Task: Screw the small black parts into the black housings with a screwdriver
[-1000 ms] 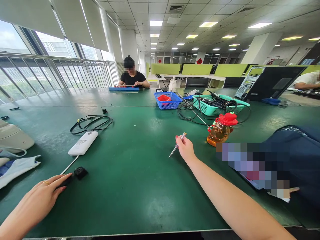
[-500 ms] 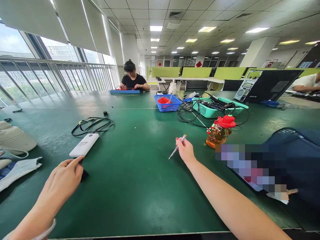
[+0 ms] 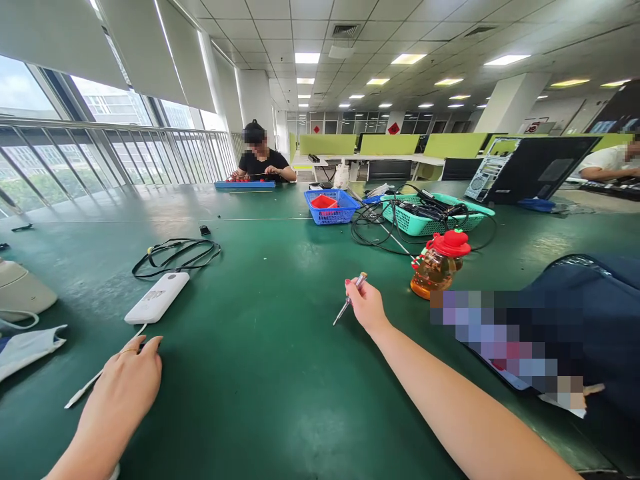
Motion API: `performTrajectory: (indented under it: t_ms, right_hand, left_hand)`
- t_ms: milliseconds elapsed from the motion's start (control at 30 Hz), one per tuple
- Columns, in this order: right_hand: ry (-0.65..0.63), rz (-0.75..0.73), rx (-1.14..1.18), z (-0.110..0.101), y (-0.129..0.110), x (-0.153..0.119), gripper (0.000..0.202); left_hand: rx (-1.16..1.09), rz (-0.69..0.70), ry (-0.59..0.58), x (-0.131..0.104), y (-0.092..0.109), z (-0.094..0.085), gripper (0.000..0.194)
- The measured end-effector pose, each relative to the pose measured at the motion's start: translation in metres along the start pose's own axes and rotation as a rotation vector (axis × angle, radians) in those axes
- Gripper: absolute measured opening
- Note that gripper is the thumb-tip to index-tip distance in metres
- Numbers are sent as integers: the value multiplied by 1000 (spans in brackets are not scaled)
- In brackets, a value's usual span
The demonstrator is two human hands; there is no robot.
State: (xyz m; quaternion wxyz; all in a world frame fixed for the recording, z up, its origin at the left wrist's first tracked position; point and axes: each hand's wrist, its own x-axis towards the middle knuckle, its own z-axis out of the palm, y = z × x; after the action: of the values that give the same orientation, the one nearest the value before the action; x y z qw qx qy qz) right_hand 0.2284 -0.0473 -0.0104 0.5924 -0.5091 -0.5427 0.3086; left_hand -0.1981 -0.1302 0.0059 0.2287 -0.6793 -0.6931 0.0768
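Observation:
My right hand (image 3: 369,305) grips a slim silver screwdriver (image 3: 345,308), its thin tip pointing down and left close to the tabletop. At lower left, my left hand (image 3: 127,380) is low over the table with its fingers curled down. Something dark shows between its fingertips, mostly hidden by them. A white power bank (image 3: 158,297) lies just beyond that hand. From its near end a white cable (image 3: 85,389) runs under or behind the hand and comes out on the left. A loosely coiled black strap or cord (image 3: 170,248) lies past the power bank.
On the green table (image 3: 280,393) are a red-lidded bottle (image 3: 436,265), a blue basket (image 3: 332,212), a teal basket (image 3: 425,225) of cables and a dark bag (image 3: 580,333). A computer case (image 3: 535,170) stands far right. Another person (image 3: 263,160) works opposite.
My left hand has drawn back toward me from the power bank's near end, and the white cable now shows. The dark thing under that hand is now mostly hidden. My right hand keeps the screwdriver.

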Motion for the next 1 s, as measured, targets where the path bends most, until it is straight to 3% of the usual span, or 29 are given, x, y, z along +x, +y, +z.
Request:
performTrajectory:
  t_ms: [200, 433, 767, 1000]
  right_hand:
    - [-17, -10, -19, 0, 6, 0, 45]
    - [0, -7, -26, 0, 2, -1, 47]
    - [6, 3, -21, 0, 0, -2, 46]
    - [3, -1, -19, 0, 0, -2, 45]
  left_hand:
    - [-41, -93, 75, -6, 3, 17, 54]
    - [-72, -144, 59, -1, 4, 17, 59]
    - [-188, -152, -41, 1, 1, 17, 51]
    - [-301, -279, -134, 2, 3, 2, 50]
